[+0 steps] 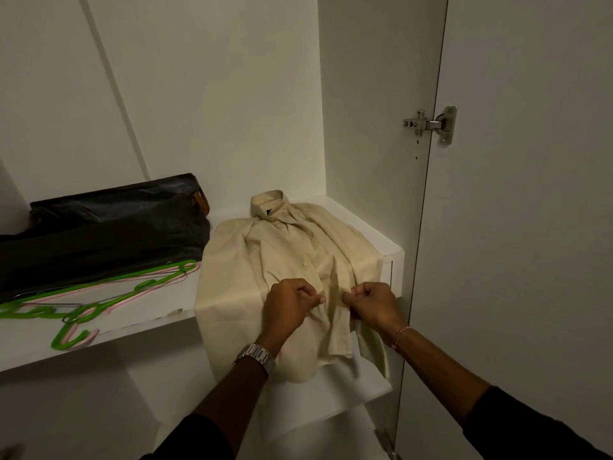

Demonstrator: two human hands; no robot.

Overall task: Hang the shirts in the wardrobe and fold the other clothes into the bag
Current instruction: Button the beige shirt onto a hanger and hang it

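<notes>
Cream cotton fills the middle of the view: one button-front shirt (288, 260) lies face up on a white wardrobe shelf (365, 224), collar toward 12 o'clock and hem spilling over the shelf's front edge at 6 o'clock. Nearest the camera, a person's left hand (288, 302), a metal watch (257, 356) on its wrist, pinches the placket with curled fingers. The right hand (373, 302), with a thin bracelet (399, 336) on its wrist, pinches the facing edge just beside it, apparently working at a lower button.

By the look of things the job is at an early stage. This shirt is not yet on a hanger, nothing hangs in the visible part of the wardrobe, and no folded clothes can be seen going into the bag.

At 9 o'clock from the hands lies a loose pile of green and pink hangers (99, 303); they overlap too much for an exact count, though there are at least two. Beyond them, toward 10 o'clock, one dark bag (109, 230) rests against the back panel, its side touching the shirt's shoulder. At 2 o'clock, one steel hinge (431, 124) joins the open door (530, 194).
</notes>
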